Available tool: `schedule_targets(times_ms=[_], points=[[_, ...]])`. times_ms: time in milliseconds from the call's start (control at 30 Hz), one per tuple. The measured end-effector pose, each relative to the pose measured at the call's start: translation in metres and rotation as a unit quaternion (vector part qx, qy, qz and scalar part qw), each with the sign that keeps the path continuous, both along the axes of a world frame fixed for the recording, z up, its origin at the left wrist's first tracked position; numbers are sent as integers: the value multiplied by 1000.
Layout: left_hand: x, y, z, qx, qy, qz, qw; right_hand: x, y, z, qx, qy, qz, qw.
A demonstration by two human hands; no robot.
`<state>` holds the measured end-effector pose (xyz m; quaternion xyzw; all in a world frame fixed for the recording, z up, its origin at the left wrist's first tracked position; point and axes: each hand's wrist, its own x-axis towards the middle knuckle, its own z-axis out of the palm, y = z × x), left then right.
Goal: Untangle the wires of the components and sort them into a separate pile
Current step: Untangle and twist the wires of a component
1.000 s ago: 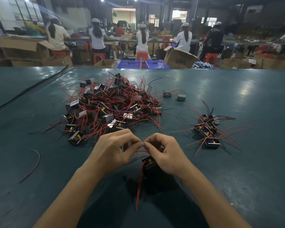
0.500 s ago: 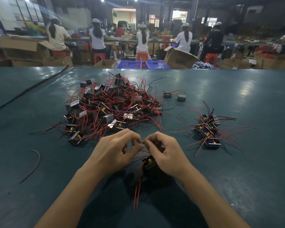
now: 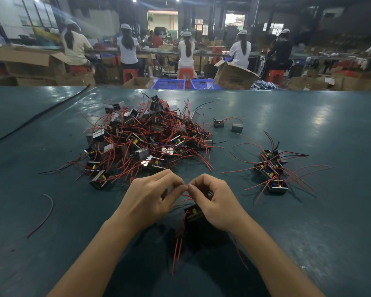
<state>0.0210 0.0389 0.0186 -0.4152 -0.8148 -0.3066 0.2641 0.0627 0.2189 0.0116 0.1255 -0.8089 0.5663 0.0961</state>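
A big tangled pile (image 3: 146, 138) of small black components with red wires lies in the middle of the dark green table (image 3: 308, 221). A small sorted pile (image 3: 272, 170) sits to the right. In front of me, my left hand (image 3: 150, 198) and my right hand (image 3: 216, 202) meet fingertip to fingertip, pinching red wires. My right hand also holds a black component (image 3: 194, 214) with a yellow part; its red wires (image 3: 178, 249) hang down toward me.
A loose dark red wire (image 3: 45, 213) lies on the table at the left. Two single components (image 3: 227, 125) sit behind the piles. Beyond the table's far edge are cardboard boxes (image 3: 234, 76), blue crates (image 3: 189, 84) and seated people at benches.
My hands have stayed together in the same place. The fingers have shifted slightly on the wires, and the hanging red wires have swung a little.
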Motion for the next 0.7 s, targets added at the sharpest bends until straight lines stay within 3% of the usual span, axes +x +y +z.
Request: schedule_targets(times_ms=[200,367,467,600,667,700], points=[[-4,1,-6,47,-132,-21,990,1,-2,-4,40,58,-13,997],[-4,10,-3,115,-305,-52,944,1,-2,-5,133,148,-52,979],[0,16,2,182,-420,-68,886,3,-3,-3,222,231,-103,942],[4,21,6,252,-608,-74,749,3,-8,2,291,329,-157,885],[3,23,5,272,-640,-70,715,2,-9,1,271,317,-160,895],[3,23,5,273,-625,-69,728,2,-8,-1,241,288,-155,914]])
